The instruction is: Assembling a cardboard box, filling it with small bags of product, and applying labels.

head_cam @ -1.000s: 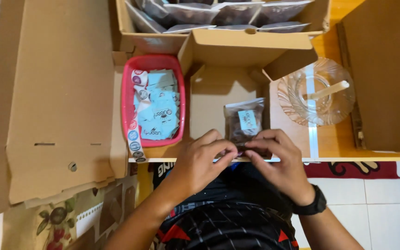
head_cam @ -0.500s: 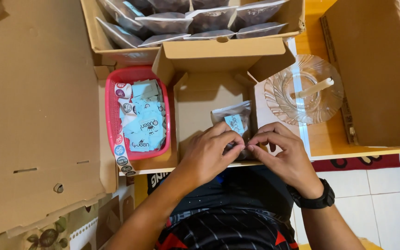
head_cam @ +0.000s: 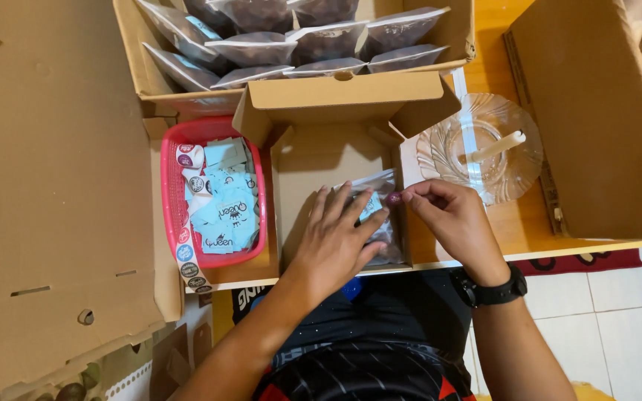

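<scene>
Wooden table (head_cam: 484, 82), cardboard boxes (head_cam: 336, 148), hands (head_cam: 336, 241) on pouch (head_cam: 380, 189), tiled floor (head_cam: 611, 312)

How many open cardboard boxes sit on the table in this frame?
3: a small box under the left hand, a bigger box of sealed pouches behind it, and a large box at right. More may lie out of frame.

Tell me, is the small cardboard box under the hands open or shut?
Open. The small cardboard box has its lid flap raised behind, and the left hand presses a clear pouch inside.
</scene>
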